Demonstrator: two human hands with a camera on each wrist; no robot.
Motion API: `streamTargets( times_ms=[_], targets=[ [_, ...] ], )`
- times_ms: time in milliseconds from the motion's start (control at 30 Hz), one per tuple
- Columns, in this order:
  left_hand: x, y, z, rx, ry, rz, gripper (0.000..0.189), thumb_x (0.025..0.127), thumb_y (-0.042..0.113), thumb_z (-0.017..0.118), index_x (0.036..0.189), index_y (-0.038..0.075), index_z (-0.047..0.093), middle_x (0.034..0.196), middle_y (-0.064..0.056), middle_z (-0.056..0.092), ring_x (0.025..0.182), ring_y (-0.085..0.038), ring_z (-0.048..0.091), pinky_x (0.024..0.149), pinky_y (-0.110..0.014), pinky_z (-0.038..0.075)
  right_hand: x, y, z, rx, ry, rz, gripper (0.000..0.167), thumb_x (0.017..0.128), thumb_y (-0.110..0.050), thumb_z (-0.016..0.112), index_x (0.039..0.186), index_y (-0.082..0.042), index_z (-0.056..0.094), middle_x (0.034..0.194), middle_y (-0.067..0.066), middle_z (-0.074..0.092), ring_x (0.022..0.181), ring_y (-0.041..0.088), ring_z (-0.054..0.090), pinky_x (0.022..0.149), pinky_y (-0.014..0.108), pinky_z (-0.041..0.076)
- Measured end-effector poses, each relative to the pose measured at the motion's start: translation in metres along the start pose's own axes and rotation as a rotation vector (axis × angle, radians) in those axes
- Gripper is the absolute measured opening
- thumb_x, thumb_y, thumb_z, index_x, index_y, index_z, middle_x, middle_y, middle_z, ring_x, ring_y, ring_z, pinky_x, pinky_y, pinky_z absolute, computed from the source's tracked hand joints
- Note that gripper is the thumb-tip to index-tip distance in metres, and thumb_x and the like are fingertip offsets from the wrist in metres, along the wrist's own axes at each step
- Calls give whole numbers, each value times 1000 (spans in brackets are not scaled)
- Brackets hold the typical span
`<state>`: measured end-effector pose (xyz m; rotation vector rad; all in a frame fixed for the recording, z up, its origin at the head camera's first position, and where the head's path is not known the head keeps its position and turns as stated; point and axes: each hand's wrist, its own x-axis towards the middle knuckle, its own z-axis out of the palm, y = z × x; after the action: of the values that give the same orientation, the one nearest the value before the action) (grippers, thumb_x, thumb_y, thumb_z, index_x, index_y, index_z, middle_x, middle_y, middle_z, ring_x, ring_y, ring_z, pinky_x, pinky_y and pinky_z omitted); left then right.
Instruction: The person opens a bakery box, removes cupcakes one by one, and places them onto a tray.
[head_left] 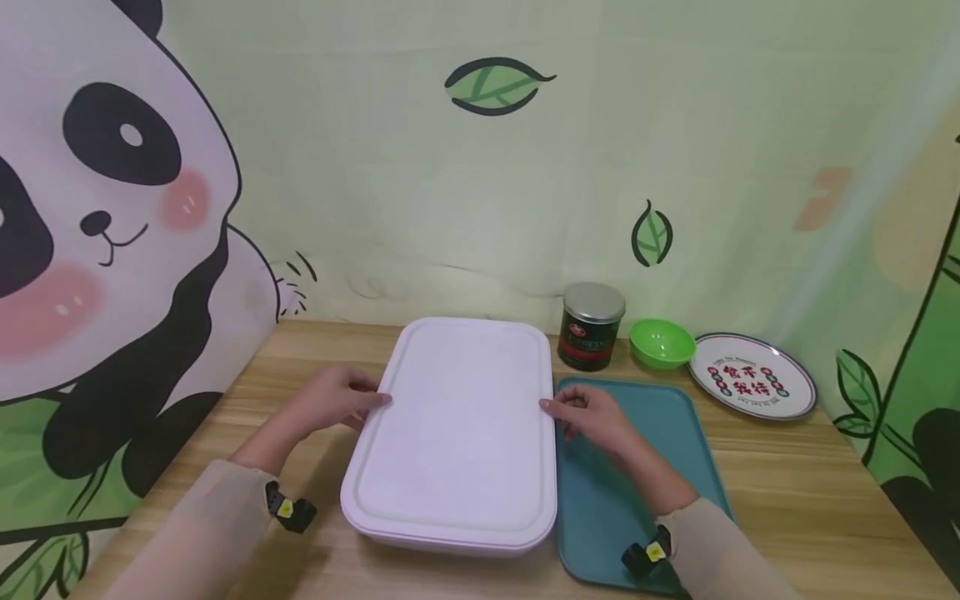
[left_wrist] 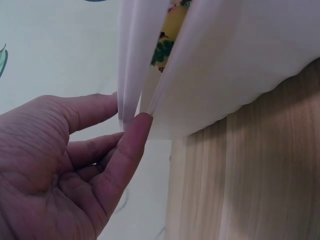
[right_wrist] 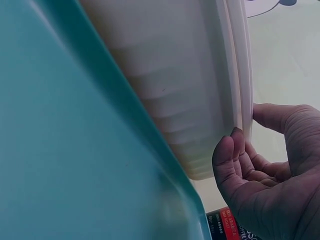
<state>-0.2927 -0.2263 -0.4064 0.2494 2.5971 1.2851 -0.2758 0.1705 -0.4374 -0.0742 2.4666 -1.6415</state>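
Note:
A white lidded storage box stands on the wooden table in the head view, its lid (head_left: pixel 461 417) facing up. My left hand (head_left: pixel 341 396) holds the lid's left edge, thumb on top and fingers below. In the left wrist view a narrow gap parts the lid (left_wrist: pixel 132 55) from the box wall (left_wrist: pixel 225 65), and yellow and green things (left_wrist: pixel 170 37) show inside. On the opposite side my right hand (head_left: pixel 588 414) pinches the lid's right edge, thumb above and fingertips under the rim. From the right wrist, the lid (right_wrist: pixel 245 65) sits close to the box (right_wrist: pixel 165 75) there.
A teal tray (head_left: pixel 637 500) lies right of the box, under my right forearm. Behind it stand a dark coffee tin (head_left: pixel 590 329), a green bowl (head_left: pixel 662 343) and a white plate (head_left: pixel 750 404) with red characters. A panda-printed cloth (head_left: pixel 360 167) hangs behind the table (head_left: pixel 795 492).

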Motion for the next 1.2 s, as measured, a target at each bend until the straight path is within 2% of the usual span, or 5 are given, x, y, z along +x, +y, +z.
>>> streamTargets(
  times_ms=[200,433,767,900,1200],
  targets=[
    [-2,2,-1,-11,5,-4,39,93,22,73,119,-6,67,98,-15,72,78,-23,72,70,-37,63,-2,0,-1,11,1,4,36,93,-37,73,105,-4,66,87,9,65,73,23,63,74,39,57],
    [-3,3,-4,-25,19,-12,44,93,24,73,122,-7,65,102,-17,71,80,-23,72,70,-36,63,-4,-8,-3,57,-7,-3,34,93,-31,74,107,-2,65,91,10,70,87,34,67,75,40,59],
    [-8,5,-15,-54,37,6,51,94,25,72,131,-9,60,111,-22,68,85,-24,72,76,-42,63,-4,-17,-5,91,-33,-50,32,94,-26,73,111,1,66,88,11,72,76,26,68,77,42,60],
    [-10,6,-20,-43,47,7,53,94,27,71,132,-8,59,114,-22,66,86,-24,71,74,-39,63,-3,-21,-5,97,-36,-54,33,94,-25,73,112,1,64,90,11,73,76,24,68,77,41,60],
    [-15,7,-28,-18,65,-4,55,95,28,70,133,-10,56,117,-24,64,86,-24,71,78,-43,62,-1,-30,-1,109,-43,-74,32,93,-24,73,113,0,65,93,12,73,78,23,68,78,42,60]
  ],
)
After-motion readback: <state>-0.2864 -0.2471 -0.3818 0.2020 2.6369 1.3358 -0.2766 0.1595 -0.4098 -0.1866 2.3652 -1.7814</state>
